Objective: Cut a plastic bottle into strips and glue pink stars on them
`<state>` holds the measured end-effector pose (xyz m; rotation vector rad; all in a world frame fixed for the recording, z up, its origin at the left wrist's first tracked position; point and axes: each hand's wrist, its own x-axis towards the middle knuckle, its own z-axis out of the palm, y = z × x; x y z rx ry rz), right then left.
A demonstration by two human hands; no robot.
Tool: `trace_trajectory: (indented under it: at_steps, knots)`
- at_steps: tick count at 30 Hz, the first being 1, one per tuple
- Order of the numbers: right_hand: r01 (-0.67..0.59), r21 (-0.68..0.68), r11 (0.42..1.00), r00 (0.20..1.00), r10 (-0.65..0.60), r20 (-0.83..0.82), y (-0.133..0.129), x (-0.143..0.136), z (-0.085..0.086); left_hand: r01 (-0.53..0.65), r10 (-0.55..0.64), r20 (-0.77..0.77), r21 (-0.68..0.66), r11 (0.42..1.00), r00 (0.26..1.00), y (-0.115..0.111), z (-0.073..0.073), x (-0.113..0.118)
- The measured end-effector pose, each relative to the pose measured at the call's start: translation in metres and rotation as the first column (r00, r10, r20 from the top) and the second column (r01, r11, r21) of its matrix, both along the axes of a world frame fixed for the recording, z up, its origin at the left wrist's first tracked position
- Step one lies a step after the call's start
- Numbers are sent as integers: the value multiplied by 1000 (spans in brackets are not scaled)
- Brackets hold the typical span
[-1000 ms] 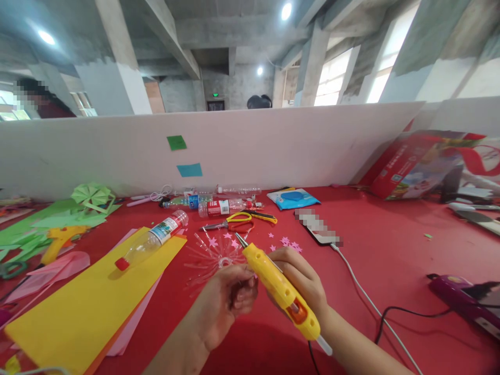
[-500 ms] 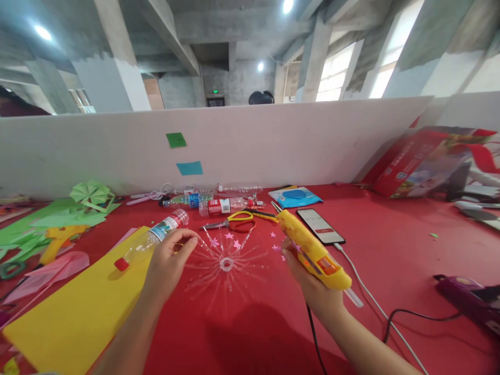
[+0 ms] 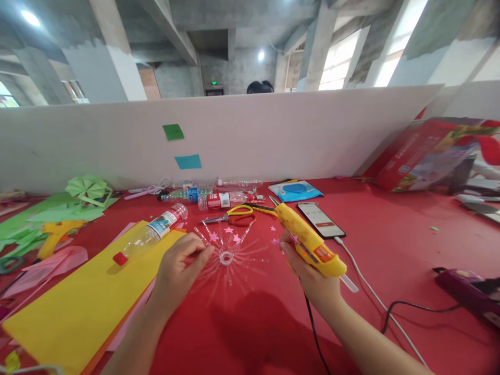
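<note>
A clear plastic bottle cut into thin spread strips lies on the red table, its round neck at the centre. Pink paper stars sit on its far strips. My left hand is at its left side, thumb and fingers drawn together over the strips; what they pinch, if anything, cannot be made out. In my right hand is a yellow hot glue gun, its metal nozzle pointing away and left, a glue stick out of the back. A few more pink stars lie just left of the gun.
Pliers, plastic bottles, a wipes pack and a phone lie farther back. Yellow paper with a bottle covers the left. A purple tool and cords are at right. A white partition stands behind.
My left hand has moved right, over the left strips of the cut bottle. My right hand with the glue gun has shifted slightly; the whole view has tilted a little.
</note>
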<state>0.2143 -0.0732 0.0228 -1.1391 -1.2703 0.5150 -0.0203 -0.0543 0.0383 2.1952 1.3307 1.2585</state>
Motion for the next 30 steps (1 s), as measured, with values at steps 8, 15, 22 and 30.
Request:
trace_trajectory:
  at_steps: [8, 15, 22, 30]
  knots:
    - [19, 1, 1000, 998, -19, 58, 2, 1, -2, -105, 109, -54, 67, 992, 993, 2, -4, 1]
    - [20, 37, 999, 998, -22, 67, 3, 1, -5, -109, 116, -70, 101, 989, 991, -1, -9, 0]
    - [38, -20, 999, 999, -38, -13, 1, -3, 7, -159, 159, 0, 0, 987, 987, 2, -11, -5]
    - [50, -22, 999, 999, -50, -5, 15, -7, 17, -74, 76, 75, -22, 997, 994, 0, -15, 8]
